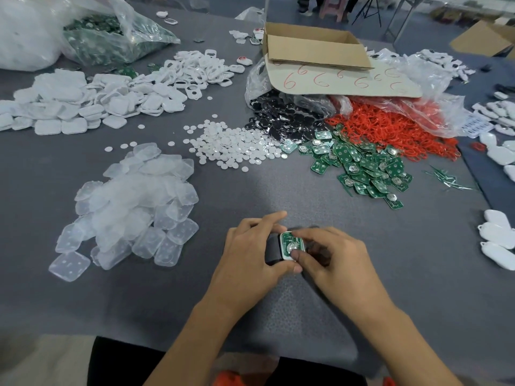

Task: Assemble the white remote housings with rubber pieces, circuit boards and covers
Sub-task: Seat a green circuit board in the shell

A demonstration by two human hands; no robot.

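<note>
A white remote housing (284, 254) with a green circuit board (290, 243) seated in it sits between both hands near the table's front centre. My left hand (252, 252) grips the housing from the left, thumb under its near end. My right hand (331, 256) holds it from the right, its thumb pressing on the board's near end. Loose green circuit boards (362, 165) lie in a pile beyond the hands. Clear rubber pieces (133, 207) are heaped at the left. White covers and housings (92, 107) pile at the far left.
Small white discs (234, 146) are scattered mid-table. Black parts (281, 121) and red rings (390, 129) spill from plastic bags beneath a cardboard box (315, 47). Finished white remotes (498, 240) lie at the right edge. A bag of green boards (111, 37) sits far left.
</note>
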